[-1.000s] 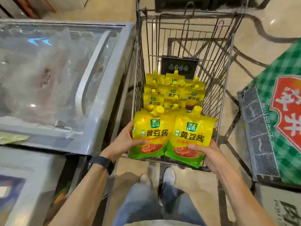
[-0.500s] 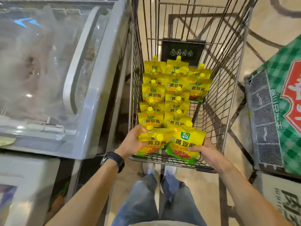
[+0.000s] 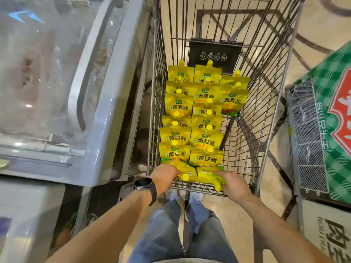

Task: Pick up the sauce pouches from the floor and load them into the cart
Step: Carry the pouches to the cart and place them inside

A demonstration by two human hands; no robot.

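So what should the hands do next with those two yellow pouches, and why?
Probably lay them flat and let go. The left hand and right hand hold the pouches low over the cart floor at its near end, just behind the rows lying there, so they seem in place.

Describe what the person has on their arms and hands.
No sleeves show. Neither left hand nor right hand is gloved. The left wrist carries a black watch, round dark face, black strap; the right wrist has nothing.
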